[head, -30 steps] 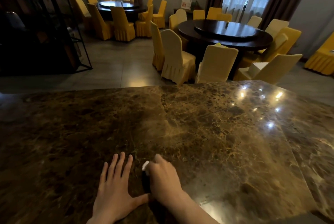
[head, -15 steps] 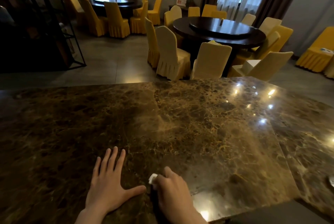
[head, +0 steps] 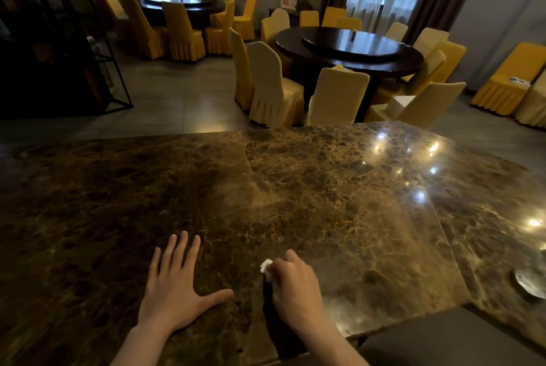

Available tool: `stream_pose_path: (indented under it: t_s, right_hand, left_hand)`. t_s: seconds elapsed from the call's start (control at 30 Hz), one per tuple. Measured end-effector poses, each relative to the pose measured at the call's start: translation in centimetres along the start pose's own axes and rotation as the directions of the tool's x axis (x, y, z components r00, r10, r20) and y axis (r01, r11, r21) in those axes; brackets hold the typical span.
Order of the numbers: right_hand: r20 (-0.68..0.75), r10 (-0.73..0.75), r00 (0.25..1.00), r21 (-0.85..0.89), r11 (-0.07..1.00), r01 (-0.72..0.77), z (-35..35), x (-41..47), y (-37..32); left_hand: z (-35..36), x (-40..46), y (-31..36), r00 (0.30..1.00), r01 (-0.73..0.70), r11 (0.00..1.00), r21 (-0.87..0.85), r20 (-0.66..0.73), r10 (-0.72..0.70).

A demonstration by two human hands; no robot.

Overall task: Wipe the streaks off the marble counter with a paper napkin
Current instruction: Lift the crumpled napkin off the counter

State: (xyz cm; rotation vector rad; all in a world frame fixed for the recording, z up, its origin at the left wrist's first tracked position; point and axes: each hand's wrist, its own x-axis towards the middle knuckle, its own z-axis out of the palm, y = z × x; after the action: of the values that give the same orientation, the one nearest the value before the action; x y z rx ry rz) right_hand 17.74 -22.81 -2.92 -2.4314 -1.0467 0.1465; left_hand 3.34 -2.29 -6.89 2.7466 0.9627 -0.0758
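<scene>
Banquet-room marble desk [head: 339, 218], wiping mid-way.
Right hand [head: 295, 286] clenched on a wadded paper napkin [head: 266, 268], pressing it to the near edge; left hand [head: 174, 286] flat, fingers spread, holding nothing, just beside. Hazy streaks [head: 260, 197] show farther out at centre, so most looks left to wipe. Yellow chairs [head: 274, 85] beyond.

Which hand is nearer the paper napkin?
Right. The right hand is closed over the paper napkin; the left hand lies flat on the marble counter, apart to the napkin's left.
</scene>
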Motion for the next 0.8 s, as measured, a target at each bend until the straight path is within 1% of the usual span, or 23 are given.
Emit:
stream_pose_path:
  t_s: [0.1,0.17,0.23,0.3,0.37,0.5,0.57,0.63,0.8]
  right_hand:
    - [0.107,-0.047,0.993,0.026,0.999,0.045,-1.1,-0.3,0.3]
    - [0.177,-0.047,0.983,0.085,0.996,0.032,-2.3,-0.3,0.6]
    - [0.218,-0.029,0.976,0.169,0.986,-0.008,-3.6,-0.2,0.9]
    - [0.218,0.032,0.975,0.272,0.958,-0.093,-4.8,-0.1,1.2]
    - [0.207,0.116,0.971,0.381,0.905,-0.189,-5.9,-0.2,1.4]
    - [0.173,0.211,0.962,0.513,0.815,-0.271,-7.2,-0.9,1.5]
    - [0.153,0.251,0.956,0.54,0.789,-0.294,-7.5,-1.4,1.6]
    - [0.135,0.268,0.954,0.536,0.79,-0.298,-7.6,-2.0,1.8]
    - [0.07,0.252,0.965,0.501,0.828,-0.253,-7.9,-3.6,1.8]
  left_hand:
    - [0.0,-0.2,0.1,1.0,-0.007,1.0,0.005,-0.006,0.007]
    - [-0.1,-0.1,0.0,1.0,-0.001,1.0,0.009,0.01,0.001]
    - [-0.2,-0.2,0.2,1.0,0.003,1.0,0.006,0.015,-0.003]
    - [-0.4,-0.1,0.2,1.0,0.003,1.0,0.003,0.027,-0.003]
    - [-0.6,-0.2,0.3,0.999,-0.002,1.0,-0.004,0.043,0.002]
    - [-1.0,-0.2,0.2,0.997,-0.007,1.0,-0.017,0.075,0.008]
    - [-1.2,-0.2,0.3,0.996,-0.014,0.999,-0.029,0.087,0.016]
    - [-1.4,-0.3,0.3,0.995,-0.021,0.999,-0.024,0.099,0.023]
    - [-1.4,-1.6,1.5,0.997,-0.068,0.998,-0.007,0.026,0.068]
